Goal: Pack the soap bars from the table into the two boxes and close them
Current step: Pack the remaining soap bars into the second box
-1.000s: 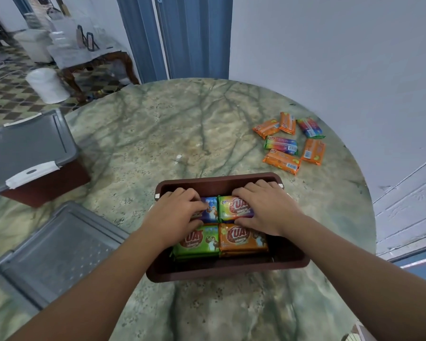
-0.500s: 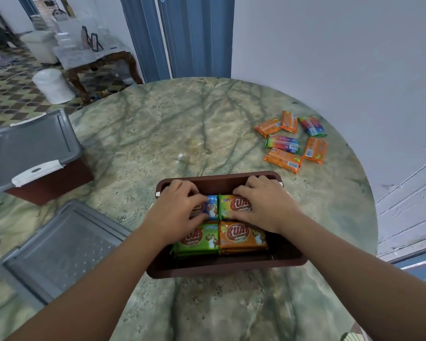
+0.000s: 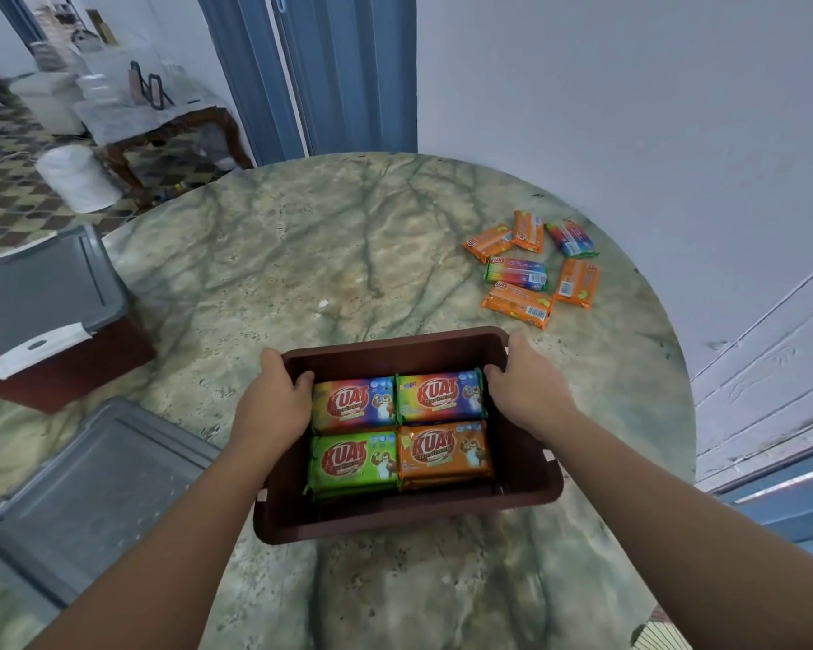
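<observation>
A round marble table point(image 3: 329, 246) stands against a pale wall. Near its front edge sits the open brown box point(image 3: 409, 513), gripped at its two short walls by the left hand point(image 3: 273, 405) and right hand point(image 3: 526, 391), thumbs hooked inside the rim. Four wrapped soap bars point(image 3: 397, 431) fill its top layer, so it is probably weighty yet rigid; those end walls suit holding. Six loose bars point(image 3: 533, 269) lie well apart at the far right. A grey lid point(image 3: 85, 490) lies just left, the other, lidded box point(image 3: 43, 316) beyond it; nothing blocks the way.

bare table point(image 3: 348, 255) ahead, lid point(image 3: 90, 499) left
</observation>
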`<state>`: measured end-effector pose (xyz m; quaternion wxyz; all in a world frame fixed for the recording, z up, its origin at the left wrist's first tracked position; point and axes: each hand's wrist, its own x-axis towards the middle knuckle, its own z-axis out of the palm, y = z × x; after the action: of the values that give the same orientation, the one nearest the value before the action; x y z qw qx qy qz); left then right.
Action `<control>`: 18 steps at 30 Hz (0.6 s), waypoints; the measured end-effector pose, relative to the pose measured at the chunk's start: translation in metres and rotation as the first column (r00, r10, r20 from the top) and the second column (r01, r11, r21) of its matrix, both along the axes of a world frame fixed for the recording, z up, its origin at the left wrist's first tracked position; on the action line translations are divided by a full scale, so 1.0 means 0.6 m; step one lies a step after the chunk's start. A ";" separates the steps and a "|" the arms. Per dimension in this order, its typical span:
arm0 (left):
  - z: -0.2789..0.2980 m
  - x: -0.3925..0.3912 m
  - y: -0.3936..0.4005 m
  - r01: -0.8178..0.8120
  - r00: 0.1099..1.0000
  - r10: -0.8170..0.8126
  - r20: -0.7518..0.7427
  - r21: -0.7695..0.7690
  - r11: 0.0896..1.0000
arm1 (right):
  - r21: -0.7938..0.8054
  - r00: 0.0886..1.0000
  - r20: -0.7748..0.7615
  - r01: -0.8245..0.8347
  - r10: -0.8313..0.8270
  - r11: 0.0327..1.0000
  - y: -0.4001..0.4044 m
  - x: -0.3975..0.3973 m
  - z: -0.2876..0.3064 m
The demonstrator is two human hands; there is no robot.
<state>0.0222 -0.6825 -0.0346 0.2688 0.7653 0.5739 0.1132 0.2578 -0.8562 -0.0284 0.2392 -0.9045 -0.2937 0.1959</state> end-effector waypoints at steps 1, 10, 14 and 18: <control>-0.001 0.001 0.002 0.003 1.000 -0.003 -0.008 0.008 1.000 | 0.002 1.000 0.001 -0.002 0.002 1.000 0.000 0.000 -0.001; 0.001 0.026 -0.005 0.028 0.998 -0.024 -0.059 0.068 0.997 | 0.005 0.999 0.016 -0.041 0.040 0.999 -0.005 0.030 -0.003; -0.002 0.083 -0.020 0.048 0.997 -0.044 -0.062 0.067 0.997 | -0.009 1.000 0.017 -0.013 0.014 1.000 -0.029 0.078 0.003; -0.008 0.153 -0.035 0.070 0.996 -0.066 -0.058 0.067 0.995 | -0.014 0.999 0.015 0.044 -0.044 0.999 -0.062 0.133 0.008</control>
<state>0.1140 -0.7036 -0.0396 0.2297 0.7960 0.5506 0.1023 0.3377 -0.8933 -0.0239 0.2350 -0.9137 -0.2742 0.1862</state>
